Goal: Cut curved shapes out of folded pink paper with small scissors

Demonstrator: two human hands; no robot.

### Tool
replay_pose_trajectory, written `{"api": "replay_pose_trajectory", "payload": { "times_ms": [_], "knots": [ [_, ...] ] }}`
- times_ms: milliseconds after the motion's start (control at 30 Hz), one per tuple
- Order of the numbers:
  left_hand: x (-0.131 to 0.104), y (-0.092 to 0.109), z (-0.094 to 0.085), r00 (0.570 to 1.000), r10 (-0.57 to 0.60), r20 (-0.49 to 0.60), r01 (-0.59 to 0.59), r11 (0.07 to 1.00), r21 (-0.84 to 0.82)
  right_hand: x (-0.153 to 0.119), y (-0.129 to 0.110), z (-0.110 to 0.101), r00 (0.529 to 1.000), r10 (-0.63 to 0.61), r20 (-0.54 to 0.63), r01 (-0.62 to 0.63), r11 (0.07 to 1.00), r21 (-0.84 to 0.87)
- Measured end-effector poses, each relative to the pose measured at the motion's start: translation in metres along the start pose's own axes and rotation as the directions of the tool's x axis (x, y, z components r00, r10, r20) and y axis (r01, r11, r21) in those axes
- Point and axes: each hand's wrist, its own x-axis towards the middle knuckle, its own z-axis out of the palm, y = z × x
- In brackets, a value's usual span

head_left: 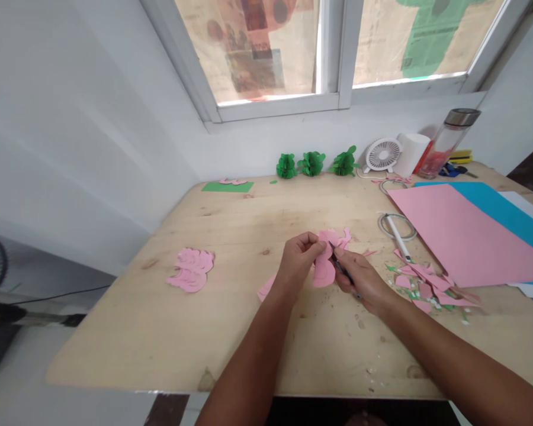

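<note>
Pinching pink paper cutout (325,260) in left hand (298,257), right hand (359,278) clenched on thin tool (340,266), perhaps scissors, mostly hidden.

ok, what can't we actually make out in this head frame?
- Tool in the right hand: only a thin dark tip shows against the pink paper piece; the fingers hide the rest, so its type is unclear.
- Left hand grip: fingertips cover the paper's upper edge.
- Pink piece under the left wrist: mostly hidden.
- Scraps: too small to tell shapes.
- Pink sheet: overlaps the blue sheet, which the right edge cuts off.
</note>
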Motion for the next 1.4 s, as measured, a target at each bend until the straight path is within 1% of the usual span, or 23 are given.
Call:
{"api": "replay_pose_trajectory", "payload": {
  "times_ms": [533,1133,1400],
  "knots": [
    [-0.0001,0.0013,0.0011,0.999,-0.035,-0.008,0.035,0.999,-0.018,0.0003,-0.0001,0.0010,1.000,-0.002,-0.022,0.002,1.000,-0.004],
    [0.0000,0.0012,0.0012,1.000,-0.023,-0.011,0.023,1.000,-0.007,0.0006,-0.0008,0.0016,0.999,0.016,-0.029,-0.016,1.000,0.015],
    [0.0007,0.0010,0.0007,1.000,-0.014,-0.012,0.014,1.000,-0.004,0.0010,0.0003,-0.0002,1.000,0.000,-0.002,0.000,0.999,0.038]
  ]
}}
